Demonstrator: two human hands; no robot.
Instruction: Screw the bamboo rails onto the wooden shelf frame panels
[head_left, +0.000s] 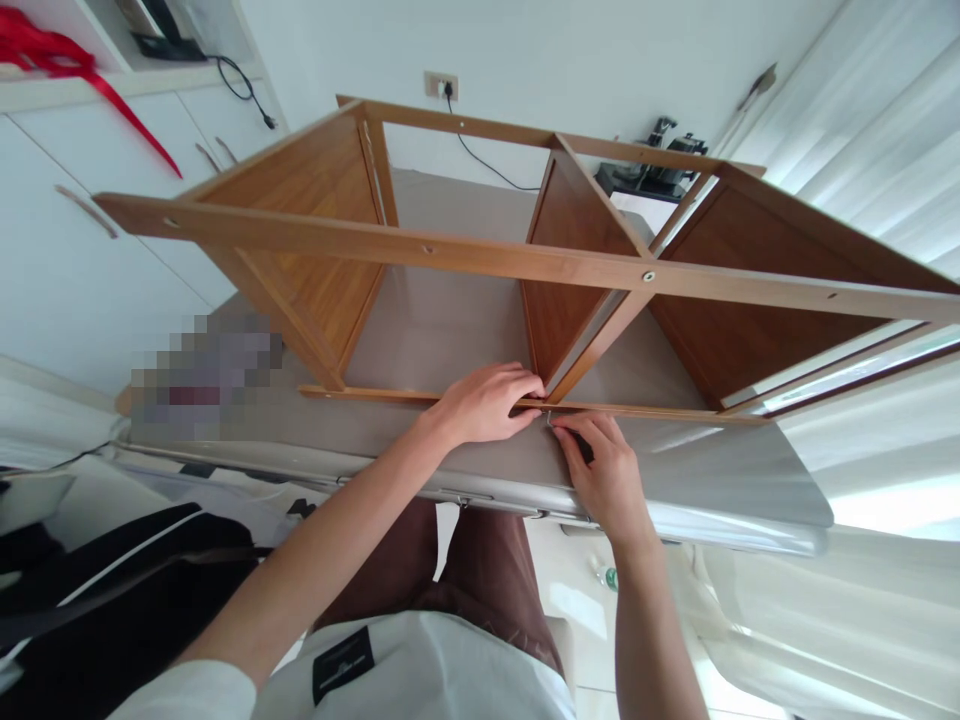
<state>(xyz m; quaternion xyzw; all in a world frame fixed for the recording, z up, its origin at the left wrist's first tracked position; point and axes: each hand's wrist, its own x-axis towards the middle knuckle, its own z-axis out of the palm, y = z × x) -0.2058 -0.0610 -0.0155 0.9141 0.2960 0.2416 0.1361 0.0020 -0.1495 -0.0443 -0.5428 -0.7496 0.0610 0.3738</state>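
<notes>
Touching wooden frame [315,229] with left hand [491,402], ribbon [66,64] partly in cubby [150,84]

Brown frame [495,257]; grey tabletop [450,320]; red ribbon [67,63]; white cabinets [67,280].

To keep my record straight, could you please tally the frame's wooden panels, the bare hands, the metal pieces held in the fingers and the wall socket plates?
Left panel, middle panel and right panel, all wooden: 3
Left hand and right hand, both bare: 2
Metal piece held in the fingers: 1
Wall socket plate: 1
Total: 7
</notes>
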